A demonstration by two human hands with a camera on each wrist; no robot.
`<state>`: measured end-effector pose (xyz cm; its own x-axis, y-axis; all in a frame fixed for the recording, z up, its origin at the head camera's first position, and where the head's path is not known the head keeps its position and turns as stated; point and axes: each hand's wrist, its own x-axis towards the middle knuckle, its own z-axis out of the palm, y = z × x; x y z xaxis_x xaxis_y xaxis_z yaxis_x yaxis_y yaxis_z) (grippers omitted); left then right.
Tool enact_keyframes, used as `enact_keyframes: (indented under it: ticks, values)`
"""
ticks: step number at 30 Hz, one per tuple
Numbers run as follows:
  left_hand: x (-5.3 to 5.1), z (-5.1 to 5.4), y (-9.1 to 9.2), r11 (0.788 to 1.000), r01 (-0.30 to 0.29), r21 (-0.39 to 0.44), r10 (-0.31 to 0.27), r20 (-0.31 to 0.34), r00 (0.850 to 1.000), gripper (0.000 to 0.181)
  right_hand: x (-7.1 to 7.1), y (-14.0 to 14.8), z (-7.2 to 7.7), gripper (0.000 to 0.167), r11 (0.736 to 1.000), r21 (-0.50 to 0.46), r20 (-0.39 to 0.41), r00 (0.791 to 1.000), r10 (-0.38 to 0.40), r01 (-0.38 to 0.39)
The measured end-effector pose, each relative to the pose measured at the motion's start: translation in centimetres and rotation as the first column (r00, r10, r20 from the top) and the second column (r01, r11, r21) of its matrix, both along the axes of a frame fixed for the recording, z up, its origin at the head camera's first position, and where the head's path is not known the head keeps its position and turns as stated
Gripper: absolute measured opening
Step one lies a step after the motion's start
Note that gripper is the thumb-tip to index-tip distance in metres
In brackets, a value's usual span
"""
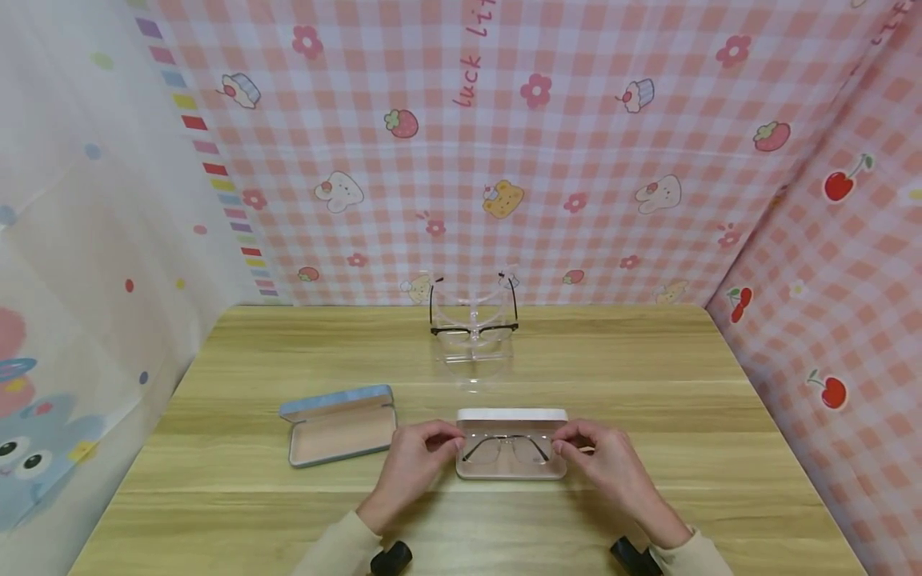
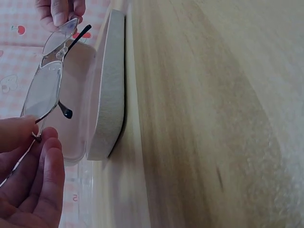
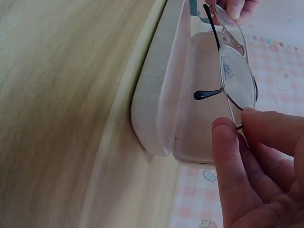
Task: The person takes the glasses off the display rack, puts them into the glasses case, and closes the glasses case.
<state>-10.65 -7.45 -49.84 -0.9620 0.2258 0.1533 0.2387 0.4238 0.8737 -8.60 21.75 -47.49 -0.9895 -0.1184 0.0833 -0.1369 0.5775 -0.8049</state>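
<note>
Thin metal-rimmed eyeglasses (image 1: 508, 438) with dark temple tips are held above an open white glasses case (image 1: 511, 477) with a pale pink inside. At one end of the frame, my left hand (image 1: 414, 460) pinches the glasses by the hinge corner between thumb and fingers. My right hand (image 1: 607, 462) pinches the opposite corner the same way. In the left wrist view, the lenses (image 2: 43, 90) stand over the case wall (image 2: 111, 85), apart from it. The right wrist view shows a small printed mark on one lens (image 3: 237, 78), with the dark temple tip (image 3: 207, 94) sticking out behind.
Left of the white case lies an open blue glasses case (image 1: 346, 436). Behind, a clear display stand (image 1: 474, 374) carries black half-rim glasses (image 1: 450, 330). The wooden table (image 1: 612, 360) meets a patterned cloth backdrop (image 1: 576, 160).
</note>
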Motion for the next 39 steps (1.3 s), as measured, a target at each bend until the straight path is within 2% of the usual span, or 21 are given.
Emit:
enact_keyframes:
  ticks: [13, 21, 27, 39]
  values:
    - [-0.5, -0.9, 0.4, 0.990, -0.012, -0.139, 0.008, -0.032, 0.999, 0.005, -0.4, 0.4, -0.8, 0.013, 0.998, 0.058, 0.022, 1.000, 0.018, -0.019]
    - [-0.9, -1.3, 0.4, 0.983, 0.013, -0.182, -0.017, -0.020, 1.000, 0.006, -0.6, 0.4, -1.1, 0.009, 0.995, 0.098, 0.058, 0.998, 0.023, -0.029]
    - [-1.1, -1.6, 0.5, 0.977, 0.027, -0.214, -0.034, -0.028, 0.999, 0.008, -0.7, 0.3, -1.6, 0.014, 0.992, 0.124, 0.073, 0.997, 0.007, -0.016]
    - [-1.3, -1.9, 0.9, 0.971, 0.028, -0.238, -0.060, -0.126, 0.990, 0.007, -0.7, 0.3, -1.9, 0.014, 0.985, 0.173, 0.038, 0.999, -0.018, 0.011]
